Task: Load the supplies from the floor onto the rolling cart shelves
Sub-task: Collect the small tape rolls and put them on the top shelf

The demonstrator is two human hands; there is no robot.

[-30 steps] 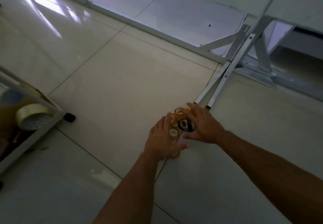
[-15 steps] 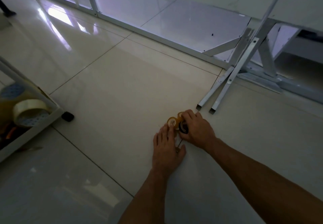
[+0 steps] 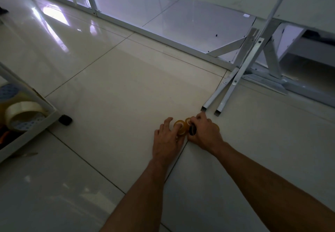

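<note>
While left hand (image 3: 167, 142) presses flat on glossy amber tape rolls (image 3: 181, 125), right hand (image 3: 205, 134) clamps round them

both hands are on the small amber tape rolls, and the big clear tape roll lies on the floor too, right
No: the big clear tape roll lies in the white cart shelf, not on the floor, per the head view. The rest holds.

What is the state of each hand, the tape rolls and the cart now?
left hand: flat, straight fingers resting on the small rolls.
right hand: fingers curled round the small rolls.
small rolls: on the floor, bunched between both hands.
big roll: tilted, lying in the cart.
cart: standing on the floor, partly loaded.
</note>
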